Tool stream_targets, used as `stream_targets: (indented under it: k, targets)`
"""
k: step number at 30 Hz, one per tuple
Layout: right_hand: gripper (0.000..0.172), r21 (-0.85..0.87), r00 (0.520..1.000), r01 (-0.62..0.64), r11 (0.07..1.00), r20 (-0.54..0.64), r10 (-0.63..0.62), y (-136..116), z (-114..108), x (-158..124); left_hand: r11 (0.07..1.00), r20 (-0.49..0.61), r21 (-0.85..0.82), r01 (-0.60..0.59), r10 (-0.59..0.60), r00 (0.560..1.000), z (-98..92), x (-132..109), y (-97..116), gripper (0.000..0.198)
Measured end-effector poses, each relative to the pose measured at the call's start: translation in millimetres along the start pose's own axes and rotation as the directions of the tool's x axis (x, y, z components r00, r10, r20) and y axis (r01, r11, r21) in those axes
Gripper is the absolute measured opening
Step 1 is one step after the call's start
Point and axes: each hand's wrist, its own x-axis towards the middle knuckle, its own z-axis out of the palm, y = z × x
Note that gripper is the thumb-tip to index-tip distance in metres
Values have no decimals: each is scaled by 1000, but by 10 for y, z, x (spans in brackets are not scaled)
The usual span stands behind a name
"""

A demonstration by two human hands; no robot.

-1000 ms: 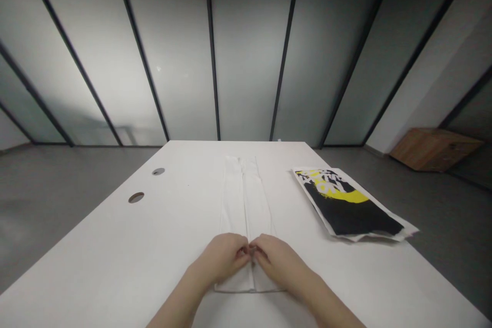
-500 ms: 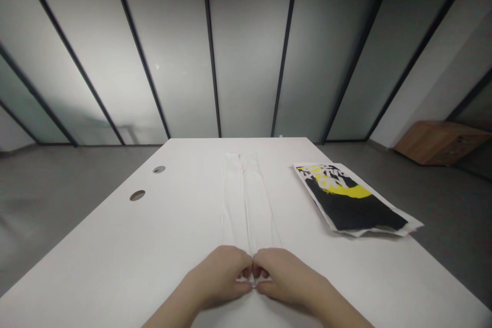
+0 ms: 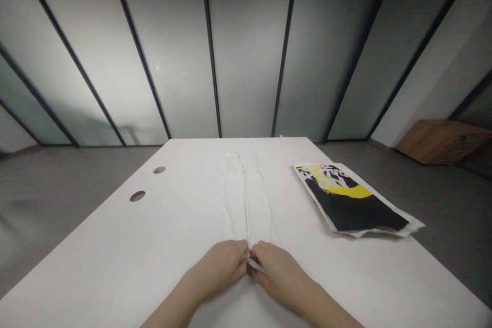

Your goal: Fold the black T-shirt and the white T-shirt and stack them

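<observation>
A long white cloth (image 3: 246, 195), folded into a narrow strip with a seam down its middle, lies lengthwise on the white table (image 3: 115, 246). My left hand (image 3: 223, 265) and my right hand (image 3: 274, 269) meet at the strip's near end. The fingers of both hands are curled and pinch the cloth's near edge, which is lifted slightly off the table between them. The near end of the cloth is hidden under my hands.
A flat package printed black, yellow and white (image 3: 351, 200) lies on the table's right side, near the edge. Two round cable holes (image 3: 137, 196) sit at the left. Frosted glass panels stand behind the table, and a wooden cabinet (image 3: 442, 141) stands on the floor at far right.
Both hands drew back toward me, then moved slightly forward again. The cloth's near edge is now raised between the fingers.
</observation>
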Motion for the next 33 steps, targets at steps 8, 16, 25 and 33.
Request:
stream_targets:
  k: [8, 16, 25, 33]
  targets:
    - [29, -29, 1000, -12, 1000, 23, 12, 63, -101, 82, 994, 21, 21, 110, -110, 994, 55, 67, -70, 28]
    - [23, 163, 987, 85, 983, 120, -105, 107, -270, 29, 999, 18, 44, -8, 7, 1000, -28, -20, -138, 11]
    - [17, 90, 988, 104, 991, 107, -113, 145, -274, 32, 999, 4, 41, 6, -6, 1000, -133, -41, -174, 29]
    - [20, 36, 987, 84, 996, 136, -88, 79, -237, 40, 999, 24, 51, -10, 9, 1000, -79, -47, -217, 25]
